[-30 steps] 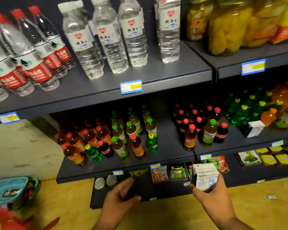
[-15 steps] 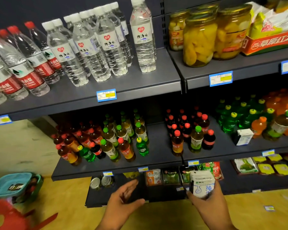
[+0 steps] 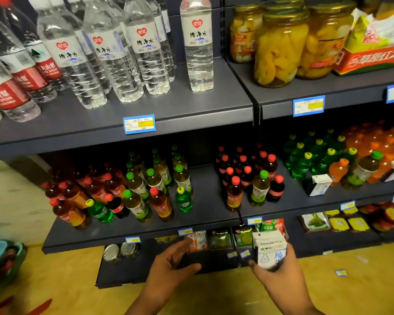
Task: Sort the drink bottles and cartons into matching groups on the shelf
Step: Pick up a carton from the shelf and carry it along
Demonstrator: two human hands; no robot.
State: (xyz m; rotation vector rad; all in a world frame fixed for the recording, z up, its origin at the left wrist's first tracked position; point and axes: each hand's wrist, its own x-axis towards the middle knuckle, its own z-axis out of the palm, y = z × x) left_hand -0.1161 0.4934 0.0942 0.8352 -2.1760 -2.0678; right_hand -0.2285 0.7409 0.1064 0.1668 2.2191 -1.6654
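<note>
White carton (image 3: 269,250): held upright in front of the lowest shelf, blue print on its face.
Right hand (image 3: 276,272): wrapped around the carton's lower half from below.
Left hand (image 3: 171,267): empty, fingers loosely spread, just left of the carton.
Middle shelf (image 3: 205,214): mixed bottles with red, green and yellow caps.
Second carton (image 3: 317,184): stands among green and orange bottles, far right.
Top shelf (image 3: 168,105): water bottles.
</note>
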